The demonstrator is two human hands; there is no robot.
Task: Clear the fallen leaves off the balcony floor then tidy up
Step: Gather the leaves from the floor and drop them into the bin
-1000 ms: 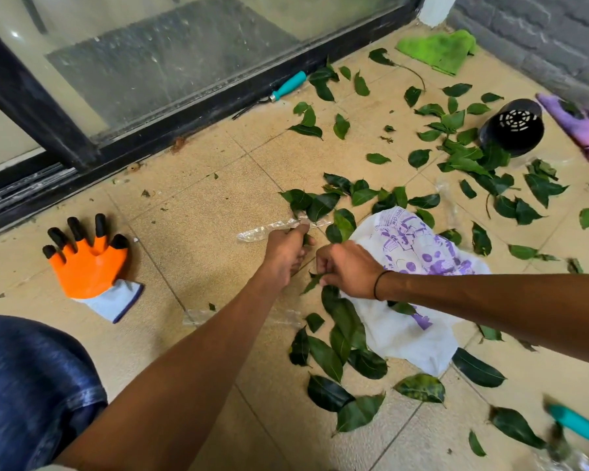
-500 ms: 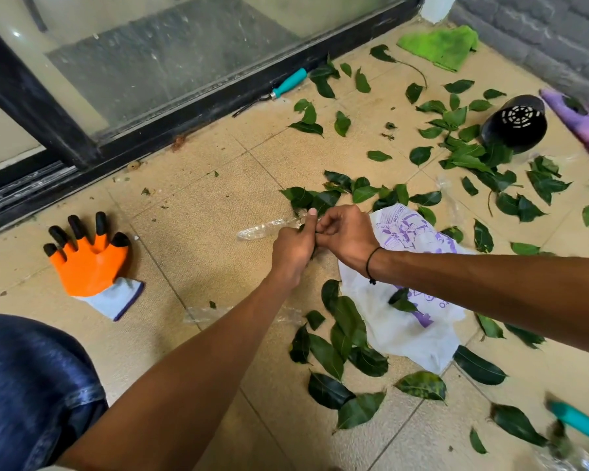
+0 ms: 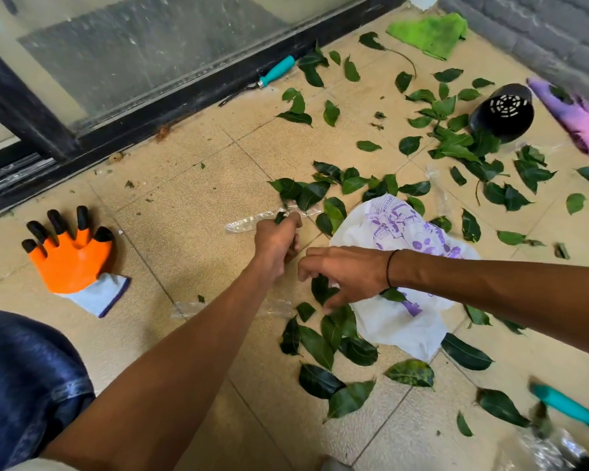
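L hand point(image 3: 276, 240) fisted on leaves point(image 3: 281, 217); R hand point(image 3: 346, 271) fingers spread over bag point(image 3: 397, 321)

Tan tiled floor point(image 3: 184, 212) bears scattered leaves point(image 3: 320, 345), a plastic bag point(image 3: 398, 321), an orange glove point(image 3: 72, 260).

The floor point(image 3: 184, 205) has big tan tiles. A glass sliding door point(image 3: 133, 45) with a black frame runs along the top. A gray brick wall point(image 3: 541, 25) fills the top right corner.
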